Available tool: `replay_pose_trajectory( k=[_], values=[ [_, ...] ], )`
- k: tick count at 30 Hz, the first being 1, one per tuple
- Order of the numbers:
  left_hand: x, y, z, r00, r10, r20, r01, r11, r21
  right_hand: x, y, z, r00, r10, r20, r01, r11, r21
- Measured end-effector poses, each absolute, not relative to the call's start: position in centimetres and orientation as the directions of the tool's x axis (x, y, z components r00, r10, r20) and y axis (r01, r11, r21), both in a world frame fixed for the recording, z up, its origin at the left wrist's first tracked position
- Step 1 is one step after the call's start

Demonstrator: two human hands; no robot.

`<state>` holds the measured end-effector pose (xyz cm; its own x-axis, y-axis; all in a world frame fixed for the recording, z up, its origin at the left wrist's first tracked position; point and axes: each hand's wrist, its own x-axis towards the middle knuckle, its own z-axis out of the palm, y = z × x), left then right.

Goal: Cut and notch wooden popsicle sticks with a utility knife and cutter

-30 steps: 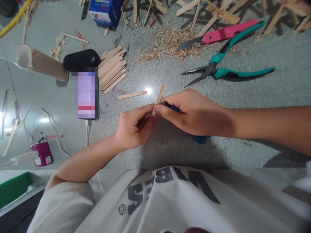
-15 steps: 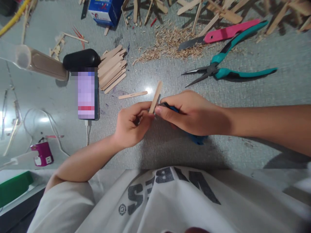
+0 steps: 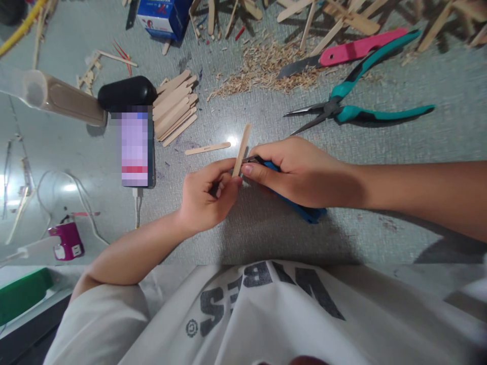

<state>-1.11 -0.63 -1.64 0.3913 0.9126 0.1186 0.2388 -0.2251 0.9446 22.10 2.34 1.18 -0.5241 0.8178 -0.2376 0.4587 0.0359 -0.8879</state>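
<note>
My left hand (image 3: 209, 195) pinches a wooden craft stick (image 3: 242, 147) near its lower end, between thumb and fingers. The stick stands tilted, its top leaning slightly right. My right hand (image 3: 300, 170) is wrapped round a blue-handled tool (image 3: 310, 213) with a dark metal tip. That tip meets the stick's right side just above my left thumb; whether it bites into the wood I cannot tell. My right palm and fingers hide most of the tool. On the table just beyond my left hand lies another craft stick (image 3: 208, 148).
A pile of craft sticks (image 3: 177, 109) lies beside a phone (image 3: 135, 147) on a cable and a black case (image 3: 127, 94). Teal-handled long-nose pliers (image 3: 335, 108) and a pink-handled knife (image 3: 361, 49) lie beyond my right hand, near wood shavings (image 3: 262, 71). A blue box (image 3: 163, 20) stands farther back.
The blue handle has swung slightly, and more of it shows below my right hand. The held stick has shifted a little left and up. Things on the table are unmoved.
</note>
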Motion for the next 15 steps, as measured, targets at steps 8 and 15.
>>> replay_pose_trajectory(
  k=[8, 15],
  values=[
    [-0.9, -0.6, -1.8, 0.377, 0.916, 0.136, 0.227, -0.234, 0.945, 22.6, 2.1, 1.7, -0.546, 0.799, -0.252, 0.441, 0.019, -0.897],
    [-0.9, -0.7, -1.8, 0.360, 0.924, 0.126, 0.231, -0.219, 0.948, 22.6, 1.9, 2.4, -0.548, 0.785, -0.289, 0.419, -0.042, -0.907]
  ],
)
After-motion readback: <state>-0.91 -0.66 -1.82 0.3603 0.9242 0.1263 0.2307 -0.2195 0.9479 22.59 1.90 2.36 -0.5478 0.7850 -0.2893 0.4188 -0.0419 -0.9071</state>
